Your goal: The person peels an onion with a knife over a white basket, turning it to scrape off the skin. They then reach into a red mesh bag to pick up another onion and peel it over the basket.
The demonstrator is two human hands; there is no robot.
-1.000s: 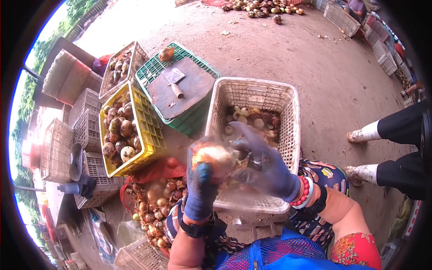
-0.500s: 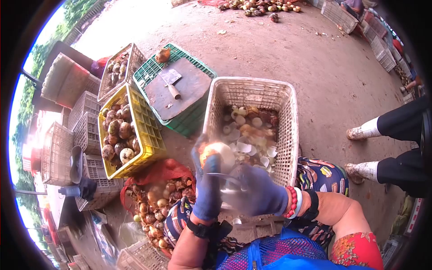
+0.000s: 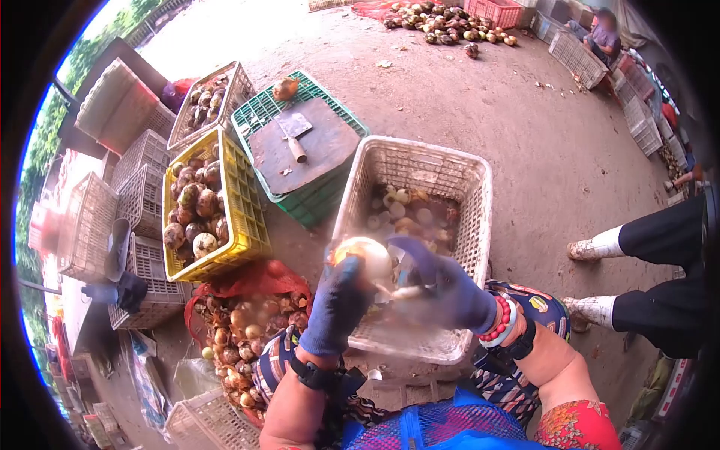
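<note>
The pale round fruit point(image 3: 365, 256) sits just below the centre of the frame, gripped from beneath by the left hand point(image 3: 336, 304) in a blue glove, with the fingers wrapped up around its lower side. Its top is creamy white, with an orange-brown patch on the left edge. The right hand point(image 3: 448, 291), also in a blue glove, is curled just to the right of the fruit with one finger raised. It is smeared by motion, so I cannot tell what it grips or whether it touches the fruit. A red bead bracelet point(image 3: 498, 324) circles the right wrist.

Directly behind the hands stands a white basket point(image 3: 420, 147) with pale and brownish pieces lying in its bottom. To its upper left a green crate point(image 3: 259, 112) carries a dark board point(image 3: 324, 150), and a cleaver point(image 3: 295, 135) lies flat on the board. Left of that, a yellow crate point(image 3: 255, 225) is full of dark round fruits. A red net sack point(image 3: 256, 279) of more fruits lies open at the lower left, beside the person's knee. Empty pale crates point(image 3: 142, 180) are stacked along the left edge. At the right edge stand another person's legs point(image 3: 652, 247) in dark trousers. A loose pile of fruits point(image 3: 450, 22) lies on the ground at the top of the frame.
</note>
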